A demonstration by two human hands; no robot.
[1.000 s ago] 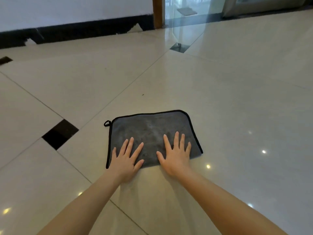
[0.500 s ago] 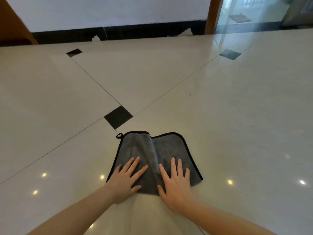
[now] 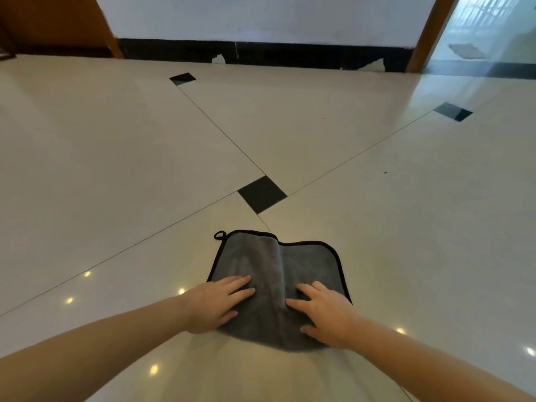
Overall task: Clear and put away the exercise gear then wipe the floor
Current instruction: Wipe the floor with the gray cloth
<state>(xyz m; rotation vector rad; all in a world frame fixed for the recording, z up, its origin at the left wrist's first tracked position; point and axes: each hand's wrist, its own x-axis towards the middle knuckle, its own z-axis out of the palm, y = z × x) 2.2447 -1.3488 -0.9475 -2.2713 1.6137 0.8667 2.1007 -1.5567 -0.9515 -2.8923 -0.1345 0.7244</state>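
Observation:
A grey cloth [image 3: 261, 256] with black piping and a small hanging loop lies on the glossy cream tile floor [image 3: 377, 227]. A raised fold runs down its middle. My left hand [image 3: 216, 304] presses flat on the cloth's near left part, fingers straight. My right hand [image 3: 326, 313] presses flat on its near right part, fingers spread. Both hands hide the near edge. No exercise gear is in view.
A small black inset tile [image 3: 262, 194] lies just beyond the cloth. A white wall with a chipped black skirting [image 3: 261, 55] runs across the back. Wooden frames stand at far left [image 3: 52, 21] and far right [image 3: 429, 33], beside a glass door.
The cloth has slid left and toward me across the floor under both hands. It has bunched up, with a fold rising down its middle. The view has turned left.

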